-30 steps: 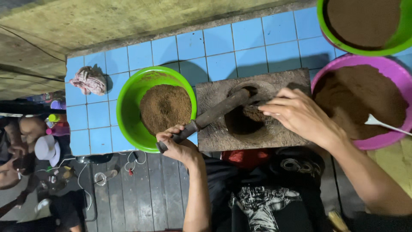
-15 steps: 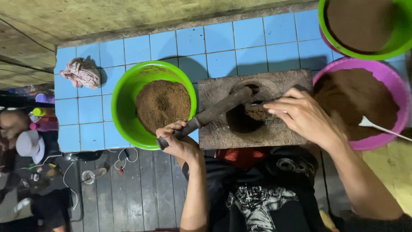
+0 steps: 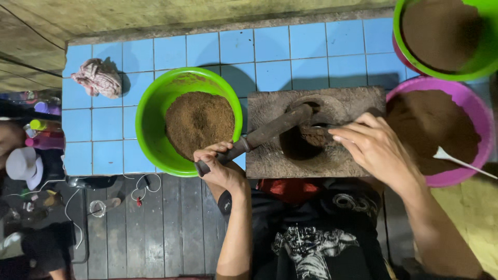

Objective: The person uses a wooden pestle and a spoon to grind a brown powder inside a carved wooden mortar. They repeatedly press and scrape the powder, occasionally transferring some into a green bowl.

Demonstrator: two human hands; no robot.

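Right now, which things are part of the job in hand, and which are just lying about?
In use:
left hand gripping the pestle
right hand at the stone mortar block
brown powder in the mortar hole

Lying about:
crumpled rag
green bowl of powder
purple bowl with white spoon

Block (image 3: pixel 270 155): looking like rough, matt grey stone.
Pestle (image 3: pixel 270 132): appearing dark, dull and worn, angled left of the block's hollow.
Green bowl (image 3: pixel 150 119): showing glossy, smooth plastic, left of the block.
Purple bowl (image 3: pixel 480 150): showing glossy plastic, right of the block.
Powder (image 3: pixel 199 122): looking brown, matt, grainy.
Tiles (image 3: pixel 306 46): appearing blue, glazed, behind the block.
Rag (image 3: pixel 98 78): looking like crumpled cloth, far left of the block.
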